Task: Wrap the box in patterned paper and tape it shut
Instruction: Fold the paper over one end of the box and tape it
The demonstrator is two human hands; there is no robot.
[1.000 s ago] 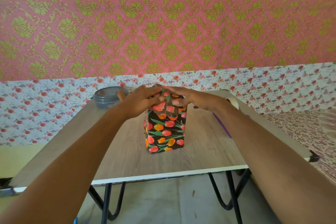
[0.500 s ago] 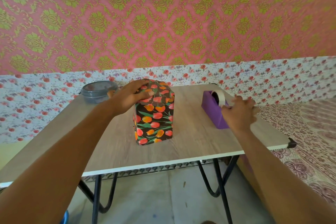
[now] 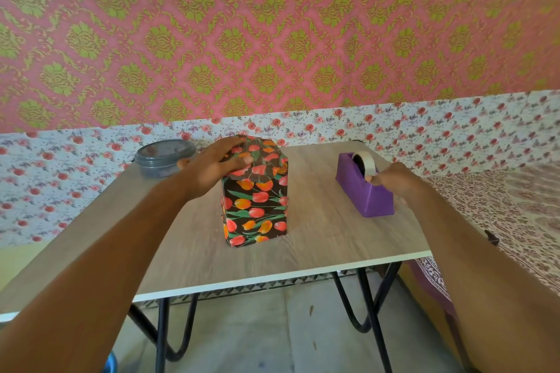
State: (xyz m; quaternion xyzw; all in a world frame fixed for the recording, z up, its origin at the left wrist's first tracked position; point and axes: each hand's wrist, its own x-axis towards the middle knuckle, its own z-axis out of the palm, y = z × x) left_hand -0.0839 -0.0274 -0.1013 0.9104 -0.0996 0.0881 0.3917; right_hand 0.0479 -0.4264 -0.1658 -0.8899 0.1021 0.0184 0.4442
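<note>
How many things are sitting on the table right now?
3: the wrapped box in the middle under the left hand, the grey tub far left, the purple tape dispenser right.

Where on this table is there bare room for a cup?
Bare wood lies between the wrapped box and the tape dispenser, and along the near edge of the table before the box. Crowded: the far left, grey container beside the left hand.

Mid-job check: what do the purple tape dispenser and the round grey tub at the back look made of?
Tape dispenser: probably moulded plastic with a matte finish. It is a uniform purple with rounded edges and no grain. Grey tub: likely translucent plastic with a smooth finish. Its wall looks semi-clear and there is a light sheen on top.
</note>
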